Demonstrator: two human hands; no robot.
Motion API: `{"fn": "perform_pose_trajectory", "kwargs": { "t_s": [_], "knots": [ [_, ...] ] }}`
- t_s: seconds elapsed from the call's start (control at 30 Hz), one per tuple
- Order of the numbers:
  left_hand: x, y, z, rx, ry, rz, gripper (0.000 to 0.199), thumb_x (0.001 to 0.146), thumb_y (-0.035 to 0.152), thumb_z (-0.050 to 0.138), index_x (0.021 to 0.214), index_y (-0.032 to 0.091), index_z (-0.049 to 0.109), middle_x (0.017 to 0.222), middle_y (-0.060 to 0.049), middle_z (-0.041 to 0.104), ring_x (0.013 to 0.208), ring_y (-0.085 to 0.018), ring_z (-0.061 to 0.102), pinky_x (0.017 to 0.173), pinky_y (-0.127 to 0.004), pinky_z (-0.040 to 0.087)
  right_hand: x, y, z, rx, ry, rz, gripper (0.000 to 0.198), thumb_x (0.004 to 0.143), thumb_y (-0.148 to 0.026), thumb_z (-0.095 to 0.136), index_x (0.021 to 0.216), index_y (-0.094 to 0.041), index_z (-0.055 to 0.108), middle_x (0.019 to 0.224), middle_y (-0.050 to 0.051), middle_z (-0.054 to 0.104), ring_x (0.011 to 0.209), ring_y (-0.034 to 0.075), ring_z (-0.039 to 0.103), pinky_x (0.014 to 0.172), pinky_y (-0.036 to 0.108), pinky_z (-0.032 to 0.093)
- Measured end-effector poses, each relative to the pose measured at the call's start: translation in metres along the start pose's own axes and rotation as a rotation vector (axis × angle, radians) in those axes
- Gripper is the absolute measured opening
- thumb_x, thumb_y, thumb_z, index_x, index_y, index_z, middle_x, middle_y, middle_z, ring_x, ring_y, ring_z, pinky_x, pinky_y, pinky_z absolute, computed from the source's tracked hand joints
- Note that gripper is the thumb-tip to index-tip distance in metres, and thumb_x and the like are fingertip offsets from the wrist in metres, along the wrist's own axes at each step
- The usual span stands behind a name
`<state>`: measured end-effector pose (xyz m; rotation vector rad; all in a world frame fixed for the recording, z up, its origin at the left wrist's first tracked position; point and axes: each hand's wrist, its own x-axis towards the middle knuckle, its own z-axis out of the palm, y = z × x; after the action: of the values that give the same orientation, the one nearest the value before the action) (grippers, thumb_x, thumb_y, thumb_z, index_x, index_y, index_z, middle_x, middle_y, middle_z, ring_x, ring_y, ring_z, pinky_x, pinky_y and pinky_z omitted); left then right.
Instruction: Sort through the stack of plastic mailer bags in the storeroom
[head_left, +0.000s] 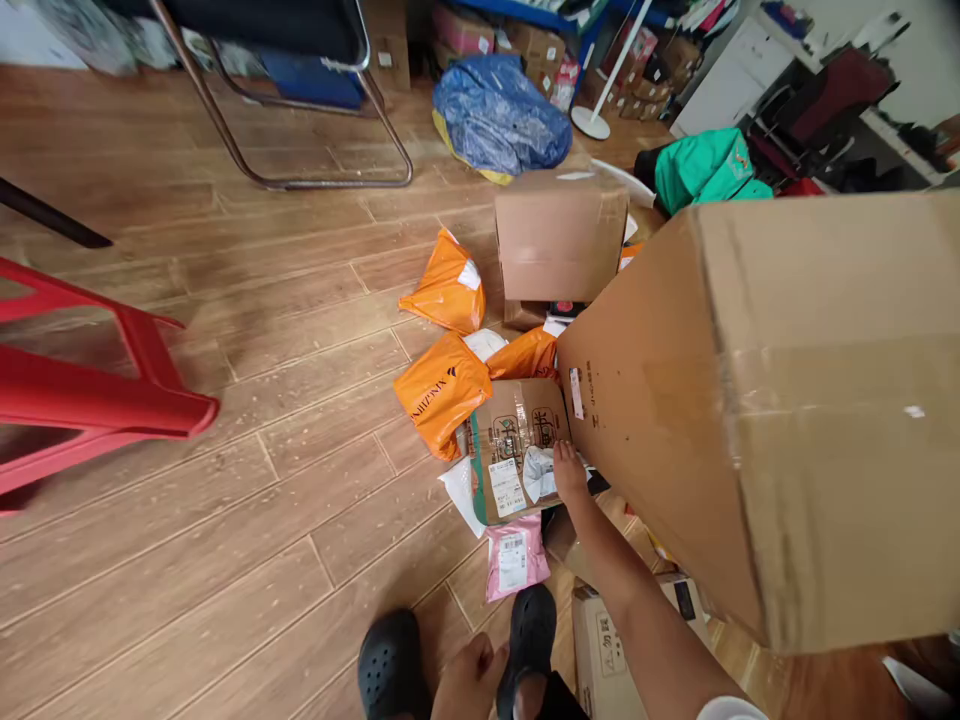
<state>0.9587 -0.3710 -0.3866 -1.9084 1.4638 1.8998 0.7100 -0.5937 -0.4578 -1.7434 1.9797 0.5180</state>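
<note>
Right hand (570, 472) open on small taped cardboard parcel (517, 445); left hand (469, 680) loosely closed, empty. Risk: large brown cardboard box (772, 400) overhead could topple onto it.

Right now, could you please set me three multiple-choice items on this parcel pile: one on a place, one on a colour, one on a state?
1. Where does the pink parcel lie?
A. On the red stool
B. On the floor just on the near side of the taped box
C. Under the black chair

2. What colour are the three mailer bags beside the taped box?
A. Orange
B. Green
C. Grey

3. What is the right hand doing?
A. Resting flat on the floor
B. Hanging clear of everything
C. Reaching out and touching the taped box

Answers: 1 B, it lies on the planks beside that box's near edge. 2 A, all three are orange. 3 C, its fingers rest on the box's edge.
</note>
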Motion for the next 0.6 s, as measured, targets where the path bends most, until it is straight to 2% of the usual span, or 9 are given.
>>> {"fn": "perform_pose_trajectory", "kwargs": {
  "t_s": [0.07, 0.17, 0.23, 0.3, 0.37, 0.4, 0.47, 0.53, 0.6],
  "knots": [
    [0.005, -0.019, 0.009, -0.063, 0.0, 0.024, 0.035, 0.088, 0.051, 0.035, 0.066, 0.024, 0.036, 0.062, 0.001, 0.045, 0.067, -0.018, 0.052, 0.064, -0.03, 0.038, 0.009, 0.007, 0.009, 0.004, -0.027, 0.032, 0.043, 0.09, -0.001, 0.029, 0.11, -0.004, 0.066, 0.11, 0.023, 0.067, 0.113, 0.028, 0.059, 0.105, 0.044, 0.037],
    [0.004, -0.018, -0.003, -0.096, 0.075, 0.091, 0.03, 0.085, 0.05, 0.045, 0.084, 0.021, 0.052, 0.077, -0.003, 0.055, 0.078, -0.02, 0.057, 0.075, -0.031, 0.045, -0.021, 0.011, 0.012, 0.062, -0.057, 0.028, 0.035, 0.094, -0.01, 0.035, 0.11, -0.005, 0.065, 0.103, 0.022, 0.069, 0.097, 0.028, 0.065, 0.09, 0.039, 0.045],
    [0.005, 0.002, -0.024, -0.063, 0.274, 0.142, 0.045, 0.082, 0.051, 0.053, 0.11, 0.016, 0.056, 0.104, -0.011, 0.059, 0.103, -0.026, 0.057, 0.094, -0.037, 0.044, -0.062, 0.01, 0.009, 0.132, -0.081, -0.035, 0.032, 0.095, -0.016, 0.039, 0.116, -0.01, 0.063, 0.106, 0.018, 0.07, 0.095, 0.026, 0.065, 0.084, 0.034, 0.046],
    [0.009, 0.029, -0.047, 0.029, 0.507, 0.184, 0.069, 0.08, 0.056, 0.058, 0.132, 0.011, 0.046, 0.131, -0.019, 0.049, 0.127, -0.032, 0.044, 0.109, -0.044, 0.034, -0.107, 0.007, 0.006, 0.203, -0.126, -0.13, 0.029, 0.092, -0.016, 0.046, 0.113, -0.017, 0.065, 0.104, 0.011, 0.071, 0.095, 0.022, 0.065, 0.082, 0.029, 0.045],
    [0.018, 0.054, -0.065, 0.143, 0.558, 0.201, 0.091, 0.074, 0.059, 0.065, 0.144, 0.01, 0.034, 0.145, -0.021, 0.039, 0.136, -0.036, 0.034, 0.114, -0.05, 0.026, -0.149, 0.005, 0.006, 0.305, -0.167, -0.249, 0.024, 0.087, -0.015, 0.051, 0.105, -0.02, 0.067, 0.1, 0.006, 0.071, 0.094, 0.02, 0.064, 0.082, 0.026, 0.044],
    [0.023, 0.063, -0.072, 0.173, 0.463, 0.198, 0.099, 0.069, 0.057, 0.071, 0.147, 0.011, 0.03, 0.147, -0.02, 0.039, 0.136, -0.037, 0.035, 0.113, -0.051, 0.027, -0.166, 0.005, 0.008, 0.392, -0.182, -0.31, 0.021, 0.087, -0.016, 0.052, 0.1, -0.02, 0.067, 0.097, 0.005, 0.071, 0.093, 0.02, 0.063, 0.081, 0.025, 0.044],
    [0.035, 0.068, -0.077, 0.155, 0.095, 0.212, 0.097, 0.063, 0.043, 0.078, 0.146, 0.014, 0.035, 0.141, -0.017, 0.05, 0.128, -0.036, 0.047, 0.107, -0.047, 0.036, -0.191, 0.008, 0.017, 0.631, -0.216, -0.4, 0.016, 0.09, -0.024, 0.051, 0.09, -0.019, 0.067, 0.088, 0.004, 0.068, 0.085, 0.019, 0.062, 0.077, 0.026, 0.044],
    [0.044, 0.058, -0.075, 0.127, -0.293, 0.243, 0.065, 0.066, 0.029, 0.072, 0.128, 0.016, 0.057, 0.12, -0.01, 0.067, 0.109, -0.03, 0.061, 0.096, -0.038, 0.045, -0.204, 0.011, 0.036, 0.898, -0.252, -0.381, 0.025, 0.092, -0.036, 0.05, 0.083, -0.018, 0.065, 0.08, 0.003, 0.065, 0.077, 0.019, 0.059, 0.072, 0.027, 0.044],
    [0.051, 0.038, -0.069, 0.18, -0.475, 0.257, 0.031, 0.067, 0.024, 0.067, 0.097, 0.017, 0.071, 0.098, -0.005, 0.073, 0.091, -0.025, 0.065, 0.087, -0.033, 0.047, -0.205, 0.012, 0.065, 1.085, -0.283, -0.252, 0.033, 0.087, -0.048, 0.055, 0.077, -0.018, 0.063, 0.073, 0.001, 0.061, 0.07, 0.017, 0.055, 0.067, 0.027, 0.042]
  ]
}}
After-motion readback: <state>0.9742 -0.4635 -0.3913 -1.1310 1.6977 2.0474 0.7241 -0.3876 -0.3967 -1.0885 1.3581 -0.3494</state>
